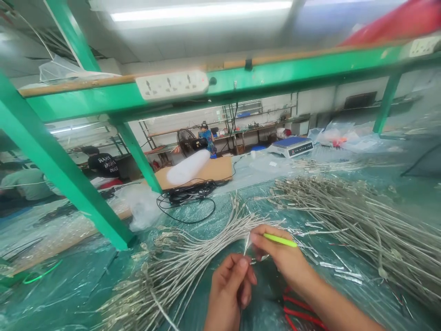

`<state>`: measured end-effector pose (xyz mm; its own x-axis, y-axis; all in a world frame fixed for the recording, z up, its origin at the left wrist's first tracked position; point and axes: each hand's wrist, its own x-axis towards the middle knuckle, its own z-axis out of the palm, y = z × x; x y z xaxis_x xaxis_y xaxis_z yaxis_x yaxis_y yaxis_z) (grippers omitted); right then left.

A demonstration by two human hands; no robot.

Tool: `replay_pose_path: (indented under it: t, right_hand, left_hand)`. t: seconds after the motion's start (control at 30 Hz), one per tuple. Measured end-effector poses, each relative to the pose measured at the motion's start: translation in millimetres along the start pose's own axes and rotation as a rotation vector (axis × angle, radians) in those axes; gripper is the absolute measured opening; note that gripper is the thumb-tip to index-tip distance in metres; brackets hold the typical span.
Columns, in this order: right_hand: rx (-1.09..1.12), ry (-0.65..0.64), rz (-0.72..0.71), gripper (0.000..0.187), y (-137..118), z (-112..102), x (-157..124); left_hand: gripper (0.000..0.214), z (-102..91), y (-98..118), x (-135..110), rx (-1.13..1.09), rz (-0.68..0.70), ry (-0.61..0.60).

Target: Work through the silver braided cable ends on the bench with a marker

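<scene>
My left hand (230, 287) is closed low in the middle, its fingertips pinched near a thin white cable end (246, 246). My right hand (280, 255) is just above it, fingers closed round a yellow-green stick-like tool (279, 240) whose tip points right. Both hands meet at the near end of a fanned bundle of silvery-white cables (179, 262) that runs left and down across the plastic-covered bench. What the left fingertips actually hold is too small to make out.
A larger heap of the same cables (354, 216) lies to the right, with short cut pieces (330, 264) between. Red-handled tool (303, 312) under my right forearm. Black cord coil (188, 195), white roll (189, 168), blue scale (292, 145), green frame post (58, 170), power strip (172, 85). People work at far left.
</scene>
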<state>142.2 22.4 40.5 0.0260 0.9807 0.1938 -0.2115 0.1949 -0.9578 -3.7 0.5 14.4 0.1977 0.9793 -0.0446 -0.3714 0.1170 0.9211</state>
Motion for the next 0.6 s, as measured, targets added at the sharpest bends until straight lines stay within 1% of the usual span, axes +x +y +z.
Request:
replay_pose_path:
  t: [0.1,0.17,0.23,0.37,0.47,0.6]
  right_hand:
    - [0.039,0.115,-0.019,0.029,2.6,-14.7,10.9]
    - [0.034,0.151,-0.031,0.028,4.1,-20.2,14.2]
    - [0.027,0.127,-0.025,0.027,5.3,-18.4,11.7]
    - [0.055,0.022,0.005,0.028,7.6,-0.4,-2.6]
    - [0.131,-0.047,0.041,0.03,9.9,10.2,-9.8]
    - [0.147,-0.113,0.049,0.028,13.3,13.6,-11.6]
  left_hand:
    - [0.026,-1.7,1.9,1.2,-0.044,0.015,0.038]
    - [0.023,-3.0,4.3,2.1,-0.067,0.045,0.073]
    - [0.022,-5.1,5.9,3.4,-0.073,0.059,0.111]
    - [0.026,-12.2,4.0,7.0,-0.034,0.06,0.169]
    - [0.029,-16.6,0.0,9.6,0.004,0.069,0.184]
    - [0.032,-18.3,-4.1,11.9,0.018,0.069,0.188]
